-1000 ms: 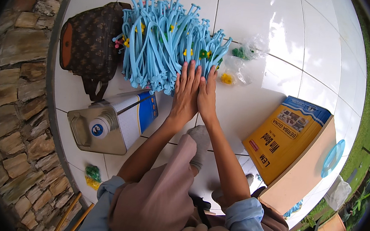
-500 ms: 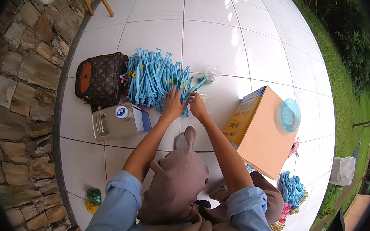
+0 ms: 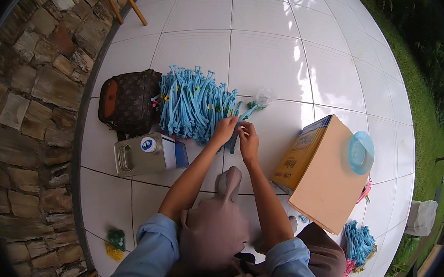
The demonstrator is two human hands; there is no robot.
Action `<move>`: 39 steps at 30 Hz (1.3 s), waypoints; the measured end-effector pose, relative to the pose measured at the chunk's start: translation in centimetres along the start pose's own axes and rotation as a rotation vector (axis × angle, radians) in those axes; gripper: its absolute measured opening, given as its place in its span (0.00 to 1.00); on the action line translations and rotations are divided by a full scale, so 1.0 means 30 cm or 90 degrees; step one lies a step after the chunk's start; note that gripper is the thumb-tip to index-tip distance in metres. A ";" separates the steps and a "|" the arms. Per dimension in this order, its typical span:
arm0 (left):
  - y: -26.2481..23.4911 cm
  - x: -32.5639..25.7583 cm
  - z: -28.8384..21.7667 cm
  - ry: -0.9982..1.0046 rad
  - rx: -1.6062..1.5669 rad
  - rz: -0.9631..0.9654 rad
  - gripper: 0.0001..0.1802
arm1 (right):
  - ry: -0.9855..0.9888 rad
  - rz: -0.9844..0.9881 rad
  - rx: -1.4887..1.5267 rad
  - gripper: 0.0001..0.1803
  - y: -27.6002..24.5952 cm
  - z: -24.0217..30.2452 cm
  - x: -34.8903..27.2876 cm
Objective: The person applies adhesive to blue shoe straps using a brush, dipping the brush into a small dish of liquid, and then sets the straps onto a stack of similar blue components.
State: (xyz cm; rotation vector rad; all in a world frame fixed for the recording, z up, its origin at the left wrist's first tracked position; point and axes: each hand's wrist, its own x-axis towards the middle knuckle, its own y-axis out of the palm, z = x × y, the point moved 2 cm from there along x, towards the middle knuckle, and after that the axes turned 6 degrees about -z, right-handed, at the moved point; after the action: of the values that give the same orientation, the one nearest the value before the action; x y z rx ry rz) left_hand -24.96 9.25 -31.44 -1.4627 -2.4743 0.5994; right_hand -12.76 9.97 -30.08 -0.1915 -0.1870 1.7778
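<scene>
A thick row of light blue cloth-like strips lies on the tiles, with small yellow and green bits among them. At its right end my left hand is closed, its fingertips on one light blue strip that slants up to the right. My right hand is beside it, fingers curled in a pinch near the same strip; what lies between those fingertips is too small to make out. Just beyond the hands are a clear plastic bag and small green pieces.
A brown patterned bag and a metal can stand left of the strips. To the right, a cardboard box carries a translucent blue dish. More blue bundles lie near my right knee. A stone wall borders the left.
My left hand, spread over the strips before, has moved to their right end and closed on a strip. My right hand has drawn in beside it. The view has shifted slightly.
</scene>
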 end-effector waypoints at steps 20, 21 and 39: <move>0.053 0.027 0.041 -0.228 -0.378 -0.057 0.11 | 0.044 -0.263 -0.018 0.02 0.027 -0.006 0.116; 0.047 0.025 0.050 -0.226 -0.358 -0.052 0.11 | 0.044 -0.260 -0.019 0.02 0.026 -0.002 0.114; 0.109 0.045 0.023 -0.332 -0.517 -0.085 0.15 | 0.060 -0.264 0.106 0.04 0.008 -0.008 0.069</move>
State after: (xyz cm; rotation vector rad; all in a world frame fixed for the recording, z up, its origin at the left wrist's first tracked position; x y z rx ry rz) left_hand -23.30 11.66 -33.54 -1.4673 -3.4496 -0.1197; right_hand -13.35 11.95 -30.44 -0.1061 -0.0075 1.3601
